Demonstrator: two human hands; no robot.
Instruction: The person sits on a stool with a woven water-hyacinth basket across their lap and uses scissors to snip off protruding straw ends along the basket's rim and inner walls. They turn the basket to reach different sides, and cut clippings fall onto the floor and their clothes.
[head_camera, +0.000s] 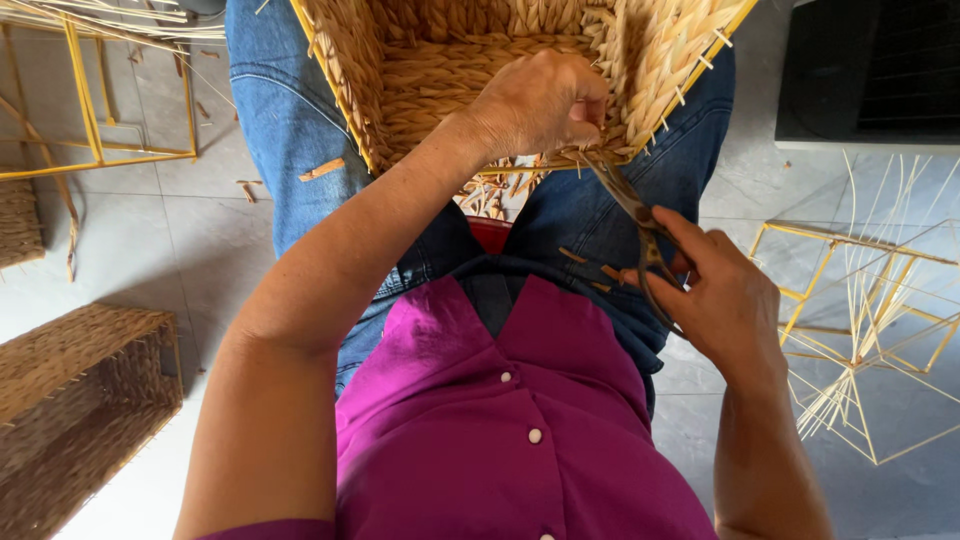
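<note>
A woven straw basket (430, 70) on a yellow wire frame rests on my lap, open side toward me. My left hand (540, 100) grips its near rim, pinching a strand of the weave. My right hand (725, 300) holds dark metal scissors (630, 205) by the handles. Their blades point up at the rim, right beside my left fingers. Short cut bits of straw lie on my jeans and between my knees.
A finished woven basket (80, 400) stands on the grey tiled floor at lower left. Bare yellow wire frames sit at upper left (95, 110) and at right (860, 330), the right one with loose pale reeds. A dark box (870, 70) is at upper right.
</note>
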